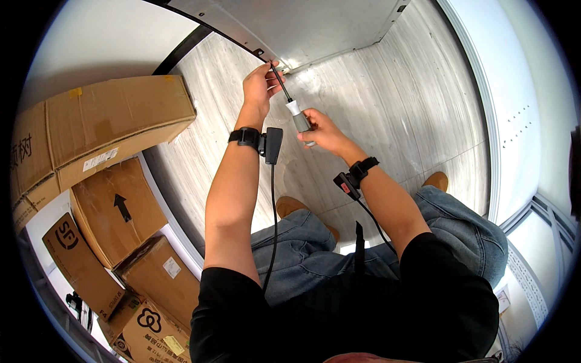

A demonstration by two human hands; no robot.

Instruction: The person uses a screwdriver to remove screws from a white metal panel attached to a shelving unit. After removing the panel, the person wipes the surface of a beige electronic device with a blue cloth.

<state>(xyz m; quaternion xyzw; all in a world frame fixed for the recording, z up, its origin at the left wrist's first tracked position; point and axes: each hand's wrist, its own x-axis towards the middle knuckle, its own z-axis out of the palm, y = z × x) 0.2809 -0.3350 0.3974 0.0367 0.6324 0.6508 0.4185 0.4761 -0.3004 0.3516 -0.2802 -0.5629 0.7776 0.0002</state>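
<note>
A screwdriver [299,120] with a grey and white handle and a dark shaft slants up to the lower edge of a grey metal panel [315,30]. Its handle is in the grip of my right hand [325,132], fingers wrapped round it. Up at the panel edge, my left hand [260,88] has thumb and forefinger closed at the tip end of the shaft, other fingers curled behind it. Those fingers hide the very tip; I cannot tell whether a screw is there. Small holes and a dark fitting [259,52] line the panel edge.
Several cardboard boxes [115,124] are stacked at the left. A white frame [475,91] runs along the right side. Pale wood-look floor [387,103] lies below the panel, my shoes on it. Each wrist wears a strapped black device [273,145] with a cable.
</note>
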